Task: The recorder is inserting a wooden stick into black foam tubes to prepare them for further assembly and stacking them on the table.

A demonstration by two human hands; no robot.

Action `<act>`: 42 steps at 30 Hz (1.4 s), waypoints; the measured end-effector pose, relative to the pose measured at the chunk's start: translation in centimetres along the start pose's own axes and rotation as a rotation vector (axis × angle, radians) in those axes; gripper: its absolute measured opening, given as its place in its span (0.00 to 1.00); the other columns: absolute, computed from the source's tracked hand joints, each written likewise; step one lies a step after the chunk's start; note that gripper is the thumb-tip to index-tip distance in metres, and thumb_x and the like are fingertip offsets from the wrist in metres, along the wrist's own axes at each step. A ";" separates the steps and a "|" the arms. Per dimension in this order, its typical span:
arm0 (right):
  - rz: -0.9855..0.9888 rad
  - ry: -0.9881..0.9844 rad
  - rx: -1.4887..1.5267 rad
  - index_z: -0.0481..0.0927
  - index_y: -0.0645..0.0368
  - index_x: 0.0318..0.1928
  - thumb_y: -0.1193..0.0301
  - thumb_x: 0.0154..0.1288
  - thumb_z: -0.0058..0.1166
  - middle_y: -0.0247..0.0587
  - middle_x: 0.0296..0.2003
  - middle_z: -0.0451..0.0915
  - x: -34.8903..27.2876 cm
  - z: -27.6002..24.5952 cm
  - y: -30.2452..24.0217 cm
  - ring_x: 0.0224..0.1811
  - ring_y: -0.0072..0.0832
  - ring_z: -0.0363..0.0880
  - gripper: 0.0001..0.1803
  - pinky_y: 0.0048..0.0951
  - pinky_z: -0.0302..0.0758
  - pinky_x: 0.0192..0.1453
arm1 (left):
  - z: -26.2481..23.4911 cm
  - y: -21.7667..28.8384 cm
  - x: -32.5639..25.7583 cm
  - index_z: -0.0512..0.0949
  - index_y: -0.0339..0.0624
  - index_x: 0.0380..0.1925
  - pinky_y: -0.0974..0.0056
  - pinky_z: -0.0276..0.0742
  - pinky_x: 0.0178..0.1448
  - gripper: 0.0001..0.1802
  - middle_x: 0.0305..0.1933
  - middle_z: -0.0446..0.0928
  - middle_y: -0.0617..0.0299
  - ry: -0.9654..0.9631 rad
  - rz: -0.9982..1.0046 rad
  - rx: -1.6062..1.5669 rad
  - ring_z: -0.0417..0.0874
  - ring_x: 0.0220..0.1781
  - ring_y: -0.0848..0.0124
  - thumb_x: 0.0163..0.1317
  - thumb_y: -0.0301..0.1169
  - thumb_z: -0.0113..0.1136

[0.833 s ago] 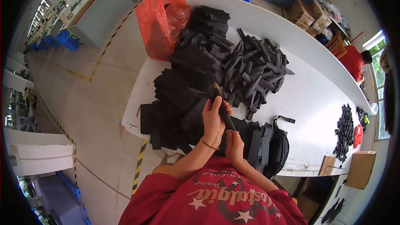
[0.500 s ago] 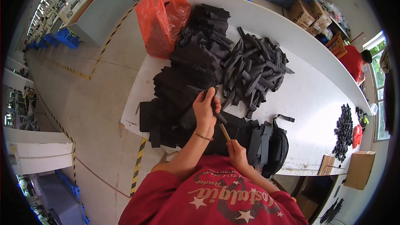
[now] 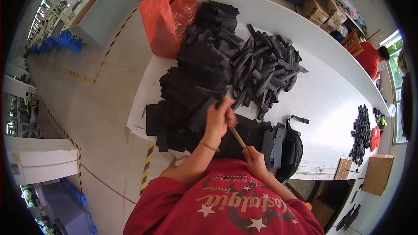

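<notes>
My right hand (image 3: 256, 161) is closed round the lower end of a thin light-brown stick (image 3: 237, 137), which slants up to the left. At the stick's upper end is my left hand (image 3: 220, 118), blurred by motion, its fingers curled in; what they hold is hidden. Beneath and beyond it, flat black fabric pieces (image 3: 193, 72) lie in overlapping stacks on the white table (image 3: 320, 100). To their right rises a loose heap of narrow, tube-like black pieces (image 3: 267, 67). Dark strips (image 3: 272, 146) lie right of my right hand.
A black mesh bag (image 3: 292, 154) with a strap sits at the table's near edge, on the right. A red plastic bag (image 3: 163, 24) stands at the far left corner. Another black heap (image 3: 360, 132) lies far right. A person in red (image 3: 368, 61) is beyond the table's raised back edge.
The black fabric tube seen in my left hand is no longer visible. That hand has moved slightly down and right, to the stick's top, and more of the stick shows.
</notes>
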State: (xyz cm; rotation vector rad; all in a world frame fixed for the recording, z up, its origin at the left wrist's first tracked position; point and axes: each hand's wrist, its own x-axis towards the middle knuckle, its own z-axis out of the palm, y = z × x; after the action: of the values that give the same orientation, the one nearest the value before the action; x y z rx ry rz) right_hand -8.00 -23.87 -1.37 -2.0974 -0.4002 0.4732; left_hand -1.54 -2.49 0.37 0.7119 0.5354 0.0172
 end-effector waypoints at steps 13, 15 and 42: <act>-0.096 0.129 -0.150 0.74 0.62 0.26 0.70 0.55 0.68 0.42 0.15 0.73 0.1 -5.7 -2.5 0.15 0.28 0.71 0.14 0.29 0.67 0.22 | -1.4 -3.5 4.9 0.73 0.46 0.33 0.73 0.51 0.15 0.13 0.15 0.59 0.74 0.082 -0.072 -0.570 0.57 0.12 0.81 0.70 0.42 0.53; -0.129 0.231 0.190 0.77 0.62 0.35 0.77 0.51 0.70 0.40 0.29 0.76 3.8 -3.0 -5.2 0.22 0.25 0.72 0.14 0.26 0.68 0.26 | -0.7 -4.9 4.6 0.72 0.46 0.32 0.73 0.51 0.15 0.13 0.15 0.58 0.74 0.112 -0.157 -0.544 0.56 0.12 0.82 0.70 0.42 0.53; -0.100 0.488 0.132 0.74 0.65 0.51 0.56 0.71 0.50 0.34 0.23 0.71 19.3 -11.6 -1.3 0.27 0.21 0.69 0.23 0.25 0.67 0.33 | -3.1 1.6 1.6 0.73 0.41 0.33 0.57 0.74 0.43 0.11 0.33 0.72 0.57 0.309 0.889 1.639 0.76 0.39 0.59 0.53 0.29 0.66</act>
State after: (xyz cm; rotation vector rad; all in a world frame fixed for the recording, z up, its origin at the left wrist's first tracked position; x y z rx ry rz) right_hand 14.25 -22.77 2.09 -1.9704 -0.1802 -0.0753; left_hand -1.38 0.93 -1.36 2.5432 0.3970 0.5788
